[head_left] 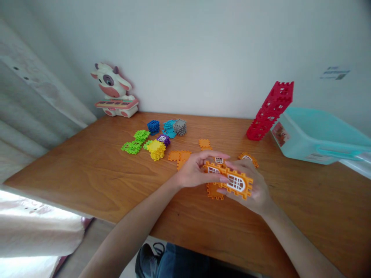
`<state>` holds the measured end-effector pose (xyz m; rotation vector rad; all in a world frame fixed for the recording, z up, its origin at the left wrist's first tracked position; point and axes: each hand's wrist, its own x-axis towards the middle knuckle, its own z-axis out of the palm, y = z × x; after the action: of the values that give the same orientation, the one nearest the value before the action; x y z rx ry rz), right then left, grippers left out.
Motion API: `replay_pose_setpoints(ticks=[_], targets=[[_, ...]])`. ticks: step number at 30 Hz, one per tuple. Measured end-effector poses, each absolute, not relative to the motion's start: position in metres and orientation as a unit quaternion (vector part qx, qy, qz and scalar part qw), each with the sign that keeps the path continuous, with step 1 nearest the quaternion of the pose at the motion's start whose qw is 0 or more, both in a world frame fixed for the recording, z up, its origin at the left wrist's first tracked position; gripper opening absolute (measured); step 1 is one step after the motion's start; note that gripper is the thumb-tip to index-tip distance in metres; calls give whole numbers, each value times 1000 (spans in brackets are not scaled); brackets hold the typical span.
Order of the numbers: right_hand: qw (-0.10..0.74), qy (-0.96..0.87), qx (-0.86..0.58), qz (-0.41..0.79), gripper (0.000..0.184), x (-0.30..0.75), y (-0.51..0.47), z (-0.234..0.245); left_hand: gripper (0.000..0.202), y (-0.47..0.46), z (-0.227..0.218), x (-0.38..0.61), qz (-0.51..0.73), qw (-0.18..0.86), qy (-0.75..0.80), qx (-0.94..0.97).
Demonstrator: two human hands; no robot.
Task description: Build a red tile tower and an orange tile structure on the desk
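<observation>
The left hand [195,168] and the right hand [249,189] hold an orange plastic panel [223,168] with a white arched window, up above the middle of the wooden table [87,170]. The left hand is curved, with its fingers reaching across the top of the panel's left end and its thumb running beneath it. The right hand grips the other end, its fingers bent over the far edge and its thumb toward the window. Both hands are pressed on the panel, pinching it between them.

Just under the hands, a flat orange square [213,192] lies on the table, partly hidden. Just past the left fingertips are joined orange squares [179,156], with a single orange square [204,143] farther up. Beyond the right hand sits an orange piece with a small white window [247,157].

Toward the middle left of the table are a yellow cube [156,150], green pieces [132,147], a purple piece [164,139], a blue cube [153,126], teal pieces [169,128] and a gray stack [180,127]. At upper right, a red tower [269,112] leans against a teal plastic bin [315,135]. A toy cow [113,88] stands beyond the table's far left corner.
</observation>
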<state>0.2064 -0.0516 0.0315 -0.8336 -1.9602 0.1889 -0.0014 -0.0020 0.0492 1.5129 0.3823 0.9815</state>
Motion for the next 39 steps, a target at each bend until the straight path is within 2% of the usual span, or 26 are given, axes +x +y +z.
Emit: replay_pose_setpoints(ticks=[4, 7, 11, 13, 15, 18, 21, 24, 31, 34, 35, 39], targets=[[458, -812, -357, 65, 68, 204, -58, 34, 47, -8, 50, -1, 409, 580, 167, 684], [470, -804, -361, 54, 62, 202, -61, 39, 46, -6, 48, -2, 412, 555, 179, 700], [546, -735, -392, 89, 49, 203, -59, 41, 69, 5, 40, -7, 438, 513, 184, 715], [588, -671, -433, 126, 49, 208, -52, 38, 80, 11, 34, -8, 417, 512, 186, 727], [625, -596, -466, 194, 46, 217, -41, 31, 81, 15, 28, -8, 371, 497, 212, 755], [659, -498, -464, 320, 37, 232, -25, 18, 75, 14, 21, -4, 312, 444, 233, 807], [661, -457, -461, 376, 31, 239, -15, 10, 65, 11, 17, 0, 278, 403, 205, 848], [642, -467, -469, 387, 25, 237, -14, 10, 50, 11, 12, 1, 263, 383, 204, 862], [563, -550, -477, 391, 31, 237, -21, 18, 40, 23, 6, -4, 320, 292, 289, 854], [517, -591, -482, 389, 34, 244, -24, 22, 25, 24, 12, -8, 300, 312, 290, 854], [500, -605, -480, 393, 36, 246, -24, 23, 26, 24, 15, -9, 287, 333, 277, 854], [407, -660, -464, 430, 40, 251, -28, 23, 52, 24, 20, -16, 218, 456, 231, 831]])
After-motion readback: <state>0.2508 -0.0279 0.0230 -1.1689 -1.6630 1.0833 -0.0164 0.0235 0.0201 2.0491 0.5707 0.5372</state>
